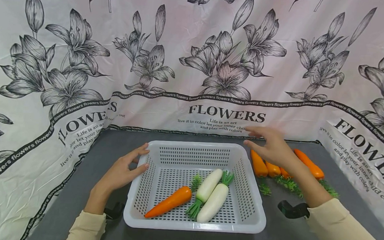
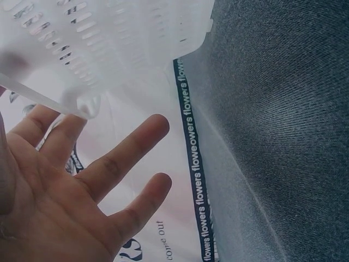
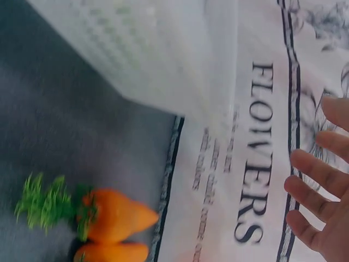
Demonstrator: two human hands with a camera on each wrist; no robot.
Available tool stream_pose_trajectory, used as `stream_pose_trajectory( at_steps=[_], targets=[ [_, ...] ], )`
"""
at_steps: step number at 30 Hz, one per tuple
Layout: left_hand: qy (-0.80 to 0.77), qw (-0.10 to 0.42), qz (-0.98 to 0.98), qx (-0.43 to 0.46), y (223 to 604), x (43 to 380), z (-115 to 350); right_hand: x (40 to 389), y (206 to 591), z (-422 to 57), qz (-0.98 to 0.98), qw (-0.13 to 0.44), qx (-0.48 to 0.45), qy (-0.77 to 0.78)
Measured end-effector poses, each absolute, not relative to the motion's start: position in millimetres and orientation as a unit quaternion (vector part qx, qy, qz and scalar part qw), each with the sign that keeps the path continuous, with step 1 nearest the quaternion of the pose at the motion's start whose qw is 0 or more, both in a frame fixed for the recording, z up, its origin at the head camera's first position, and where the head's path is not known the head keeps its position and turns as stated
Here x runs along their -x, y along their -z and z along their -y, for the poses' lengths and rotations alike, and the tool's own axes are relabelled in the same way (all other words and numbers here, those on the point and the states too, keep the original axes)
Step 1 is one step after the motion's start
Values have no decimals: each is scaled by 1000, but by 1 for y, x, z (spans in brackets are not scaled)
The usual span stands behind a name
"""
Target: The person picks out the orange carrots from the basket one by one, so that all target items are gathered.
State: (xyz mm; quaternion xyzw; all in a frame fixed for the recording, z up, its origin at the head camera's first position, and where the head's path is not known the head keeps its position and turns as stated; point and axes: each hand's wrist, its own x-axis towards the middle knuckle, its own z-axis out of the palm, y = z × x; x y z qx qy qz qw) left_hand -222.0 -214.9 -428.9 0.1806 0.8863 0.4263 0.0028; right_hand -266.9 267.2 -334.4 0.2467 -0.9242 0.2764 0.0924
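Observation:
A white perforated plastic basket stands in the middle of the table, holding one orange carrot and two white radishes with green tops. My left hand touches the basket's left rim near its far corner. In the left wrist view this hand has its fingers stretched out, some at the rim and two apart from it. My right hand is raised beyond the basket's far right corner, above several carrots. Its fingers are spread and hold nothing in the right wrist view.
Several orange carrots with green tops lie on the grey table right of the basket. A white flower-print cloth hangs behind the table and along both sides. Black straps show at both wrists.

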Motion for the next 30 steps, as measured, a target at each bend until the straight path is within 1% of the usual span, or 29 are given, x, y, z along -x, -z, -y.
stream_pose_trajectory(
  at_steps=[6, 13, 20, 24, 30],
  targets=[
    [-429, 2, -885, -183, 429, 221, 215, 261, 332, -243, 916, 62, -266, -292],
    [-435, 8, -883, -177, 427, 221, 214, 260, 336, -216, 893, 65, -330, -298],
    [-439, 10, -881, -175, 426, 220, 214, 263, 337, -189, 880, 50, -381, -279],
    [-439, 11, -881, -174, 427, 220, 214, 262, 340, -173, 873, 24, -395, -284],
    [-439, 12, -882, -172, 428, 222, 214, 260, 356, -151, 868, -34, -413, -274]
  ],
)
